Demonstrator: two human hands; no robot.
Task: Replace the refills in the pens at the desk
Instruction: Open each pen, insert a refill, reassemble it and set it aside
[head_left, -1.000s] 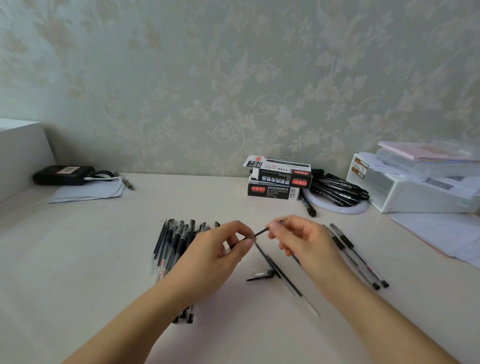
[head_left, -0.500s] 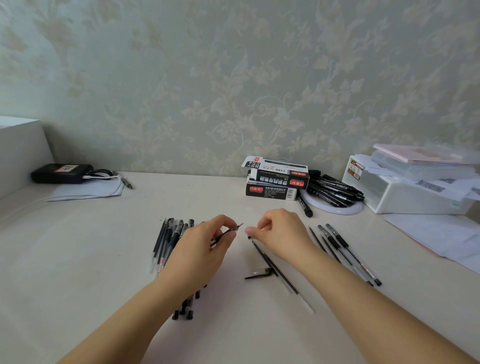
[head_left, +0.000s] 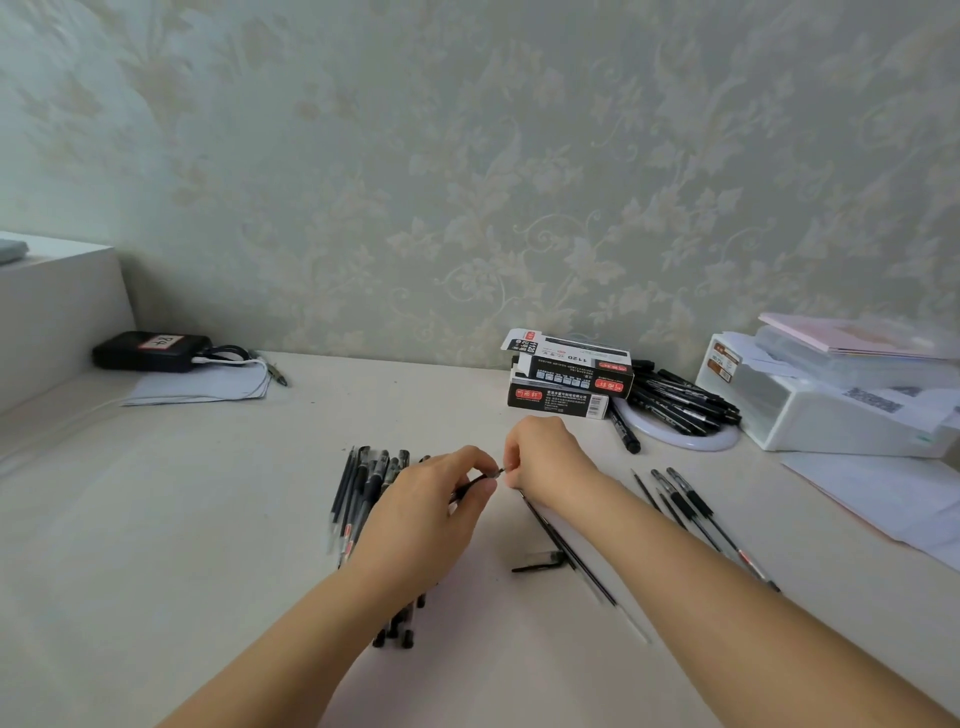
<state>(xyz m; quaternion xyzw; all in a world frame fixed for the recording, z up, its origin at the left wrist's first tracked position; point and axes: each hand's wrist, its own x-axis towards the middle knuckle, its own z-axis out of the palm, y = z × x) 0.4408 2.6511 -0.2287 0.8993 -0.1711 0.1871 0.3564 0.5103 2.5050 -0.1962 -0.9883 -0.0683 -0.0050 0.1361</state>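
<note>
Pinching refill (head_left: 475, 482) in left hand (head_left: 431, 512) fingers | right hand (head_left: 545, 460) fingers pinch its tip

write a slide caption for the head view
Both hands, left and right, pinch a thin black refill above the desk.

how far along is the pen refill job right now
Done: cannot tell; a few pens lie on the right. In hand: both hands, left and right, pinch one thin refill. Left: seemingly the pen row, plus the barrel lying apart.
</note>
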